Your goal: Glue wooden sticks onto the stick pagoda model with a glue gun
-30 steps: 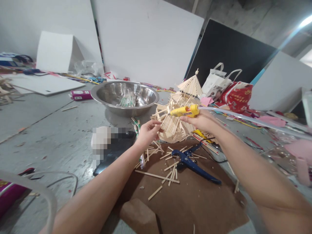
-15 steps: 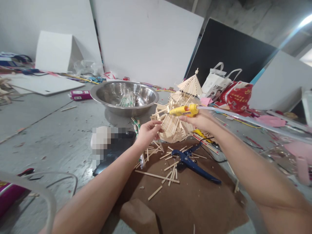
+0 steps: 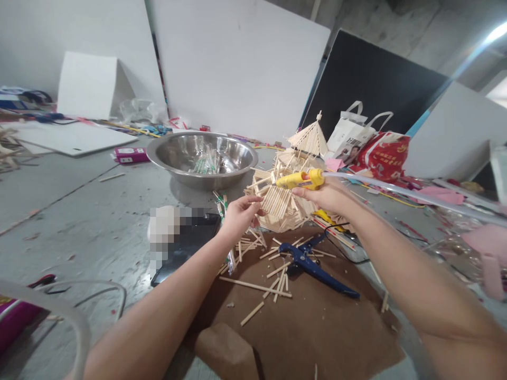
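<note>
A yellow hot glue gun (image 3: 300,180) is gripped in my right hand (image 3: 327,195), its nozzle pointing left over the stick model. A long, clear glue stick runs out of its back to the right. The model (image 3: 283,203) is built of pale wooden sticks, with slanted roof panels and a pointed top (image 3: 310,138) behind. At the left edge of its front panel, my left hand (image 3: 242,214) has fingers and thumb drawn together. What lies between those fingertips is too small to make out.
Loose sticks (image 3: 255,287) and a blue-handled cutter (image 3: 312,266) lie on brown board (image 3: 317,330). Behind to the left stands a steel basin (image 3: 158,155) with wrapped sticks. A dark flat object (image 3: 186,248) lies beside my left forearm. Bags (image 3: 384,155) stand at the back right.
The glue gun has shifted very slightly to the right with my right hand. My left hand stays at the panel's edge.
</note>
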`<state>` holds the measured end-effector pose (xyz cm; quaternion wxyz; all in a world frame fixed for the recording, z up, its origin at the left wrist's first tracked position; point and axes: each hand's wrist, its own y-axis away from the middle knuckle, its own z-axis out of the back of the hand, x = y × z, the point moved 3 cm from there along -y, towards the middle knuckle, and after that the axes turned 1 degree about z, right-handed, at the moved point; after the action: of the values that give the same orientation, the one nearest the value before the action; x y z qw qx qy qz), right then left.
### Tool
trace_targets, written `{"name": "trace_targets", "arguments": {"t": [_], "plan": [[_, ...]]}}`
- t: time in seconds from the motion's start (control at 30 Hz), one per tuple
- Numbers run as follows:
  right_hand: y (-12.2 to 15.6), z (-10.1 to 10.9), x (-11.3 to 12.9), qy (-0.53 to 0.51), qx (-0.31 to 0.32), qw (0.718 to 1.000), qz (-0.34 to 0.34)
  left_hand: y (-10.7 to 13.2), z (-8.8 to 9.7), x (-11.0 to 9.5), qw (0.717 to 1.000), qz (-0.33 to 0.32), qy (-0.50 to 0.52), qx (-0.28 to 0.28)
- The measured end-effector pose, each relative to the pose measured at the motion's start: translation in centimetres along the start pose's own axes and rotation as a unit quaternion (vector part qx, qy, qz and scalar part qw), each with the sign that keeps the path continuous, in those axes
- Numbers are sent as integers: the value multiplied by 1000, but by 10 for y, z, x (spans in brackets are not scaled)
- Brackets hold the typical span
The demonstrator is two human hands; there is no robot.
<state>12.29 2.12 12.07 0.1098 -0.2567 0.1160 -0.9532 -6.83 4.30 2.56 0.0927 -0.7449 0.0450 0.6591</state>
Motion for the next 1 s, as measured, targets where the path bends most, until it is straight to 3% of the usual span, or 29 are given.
{"name": "trace_targets", "arguments": {"t": [0.3, 0.53, 0.8, 1.0], "plan": [[6, 3, -7, 7, -3, 999, -35, 1, 2, -2, 1000, -6, -16, -13], [36, 16, -42, -154, -79, 976, -129, -1, 9, -1, 992, -31, -111, -47], [64, 6, -61, -332, -120, 925, -139, -1, 22, -10, 962, -85, -218, -143], [70, 11, -65, -337, -111, 924, -146, 15, 17, -31, 930, -159, -271, -191]]}}
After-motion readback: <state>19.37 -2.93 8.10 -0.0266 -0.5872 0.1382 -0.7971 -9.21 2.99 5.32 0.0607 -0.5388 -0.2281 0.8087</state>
